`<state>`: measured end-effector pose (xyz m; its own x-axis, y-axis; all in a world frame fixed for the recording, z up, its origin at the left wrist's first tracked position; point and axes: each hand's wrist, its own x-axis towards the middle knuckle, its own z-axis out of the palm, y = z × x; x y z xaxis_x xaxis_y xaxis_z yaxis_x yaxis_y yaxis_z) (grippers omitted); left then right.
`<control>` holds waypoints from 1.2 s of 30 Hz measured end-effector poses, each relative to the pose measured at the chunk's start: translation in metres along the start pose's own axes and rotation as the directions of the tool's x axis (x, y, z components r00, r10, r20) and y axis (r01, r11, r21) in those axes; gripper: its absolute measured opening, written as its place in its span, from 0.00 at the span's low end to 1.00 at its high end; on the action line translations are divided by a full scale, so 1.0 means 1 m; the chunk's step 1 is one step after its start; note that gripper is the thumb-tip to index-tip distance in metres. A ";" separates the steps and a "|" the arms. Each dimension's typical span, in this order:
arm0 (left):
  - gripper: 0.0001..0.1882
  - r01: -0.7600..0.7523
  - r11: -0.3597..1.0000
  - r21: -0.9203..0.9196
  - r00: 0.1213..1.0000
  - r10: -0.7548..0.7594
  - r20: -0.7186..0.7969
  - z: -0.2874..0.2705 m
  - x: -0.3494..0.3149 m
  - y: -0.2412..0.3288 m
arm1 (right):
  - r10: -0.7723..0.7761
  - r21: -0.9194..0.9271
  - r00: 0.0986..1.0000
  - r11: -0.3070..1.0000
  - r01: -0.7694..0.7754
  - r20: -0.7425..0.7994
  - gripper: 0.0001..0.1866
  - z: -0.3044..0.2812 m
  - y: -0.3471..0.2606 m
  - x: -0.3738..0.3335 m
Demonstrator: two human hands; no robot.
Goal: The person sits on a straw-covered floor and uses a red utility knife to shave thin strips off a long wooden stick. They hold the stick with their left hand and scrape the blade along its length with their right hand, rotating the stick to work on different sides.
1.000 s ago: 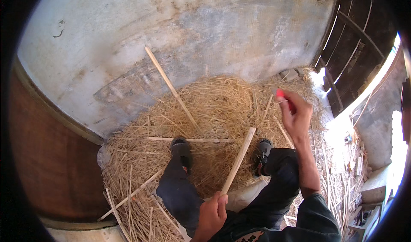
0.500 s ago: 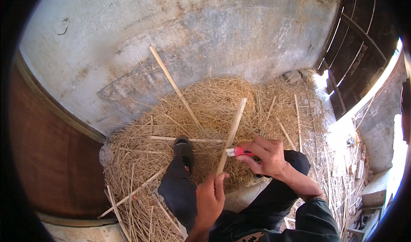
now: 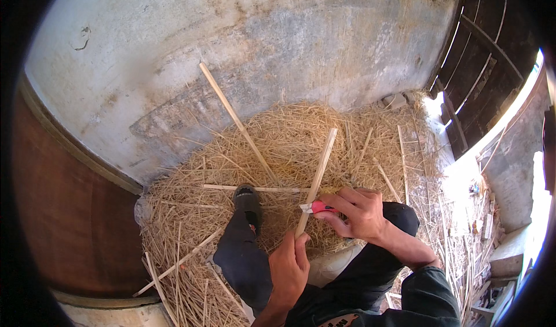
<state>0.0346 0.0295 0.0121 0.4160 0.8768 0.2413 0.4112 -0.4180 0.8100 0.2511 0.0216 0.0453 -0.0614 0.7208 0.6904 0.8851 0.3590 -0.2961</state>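
Note:
My left hand (image 3: 288, 266) is closed around the lower end of a pale bamboo strip (image 3: 322, 160), which slants up and away to the right. In my right hand (image 3: 360, 214) is a red utility knife (image 3: 322, 207), its handle wrapped by the fingers. The knife's light-coloured tip lies across the strip, a little above my left hand; whether the blade cuts in cannot be made out. Beneath both hands are my dark trouser legs and one dark shoe (image 3: 248, 201).
Straw and shavings (image 3: 289, 124) cover the floor. A long strip (image 3: 237, 118) slants up in front of the stained wall (image 3: 347, 55), and several more lie around. A brown panel (image 3: 75, 211) stands at left, dark boards (image 3: 486, 49) at far right, concrete blocks (image 3: 509, 252) at right.
The strip has shifted slightly up and to the right. The knife tip has moved a little left and down, across the strip. My left hand has shifted slightly right.

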 end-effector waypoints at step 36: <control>0.16 0.311 0.806 -0.503 0.949 -0.294 0.115 -0.013 0.009 0.011 | -0.036 0.072 0.999 0.997 0.035 0.021 0.20 0.000 -0.001 0.001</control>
<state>0.0326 0.0355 0.0300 0.3671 0.9275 -0.0705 0.0527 0.0549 0.9971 0.2502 0.0224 0.0461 -0.1033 0.7197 0.6866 0.8468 0.4258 -0.3189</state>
